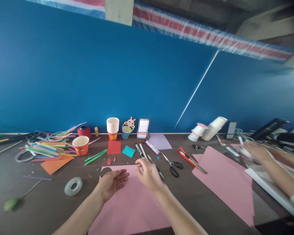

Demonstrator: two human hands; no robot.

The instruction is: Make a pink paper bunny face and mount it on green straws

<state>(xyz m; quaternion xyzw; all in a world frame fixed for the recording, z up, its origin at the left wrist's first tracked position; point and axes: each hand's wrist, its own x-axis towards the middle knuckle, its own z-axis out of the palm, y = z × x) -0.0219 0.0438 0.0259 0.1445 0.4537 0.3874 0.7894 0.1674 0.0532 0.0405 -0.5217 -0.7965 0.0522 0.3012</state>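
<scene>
a roll of tape (68,189) lies on the dark table (51,212). next is an orange cup (80,148). the left hand (112,183) is half open over a pink sheet (134,209), a small red bit (123,170) at its thumb; i can't tell if it's pinched. the right hand (150,173) curls its fingers over the same sheet; i can't tell if it holds anything. then come scissors (171,163), a red cutter (186,156), more pink paper (227,182) and another person's arm (274,168).

Blue wall (107,71), striped sheeting (186,30), dark tabletop (49,205)
</scene>
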